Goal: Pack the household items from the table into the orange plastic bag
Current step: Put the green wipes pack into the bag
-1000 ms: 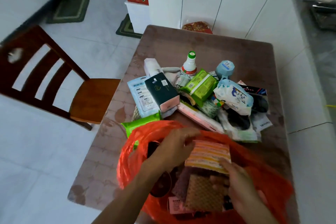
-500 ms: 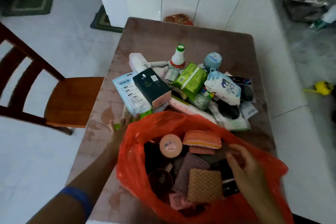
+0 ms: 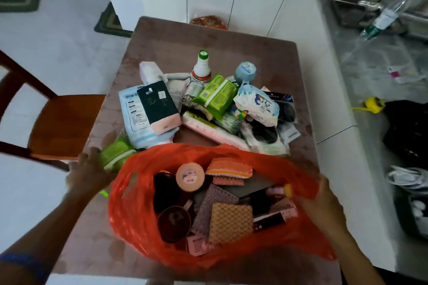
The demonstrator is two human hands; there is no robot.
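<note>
Head view: left hand (image 3: 89, 170) grips green pack (image 3: 117, 155); right hand (image 3: 324, 201) holds orange bag (image 3: 139, 203).

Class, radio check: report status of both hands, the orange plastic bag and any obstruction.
Left hand on green soft packet beside bag. Right hand gripping orange plastic bag rim, mouth open, partly filled. Pile remains on brown table; nothing blocking.
</note>
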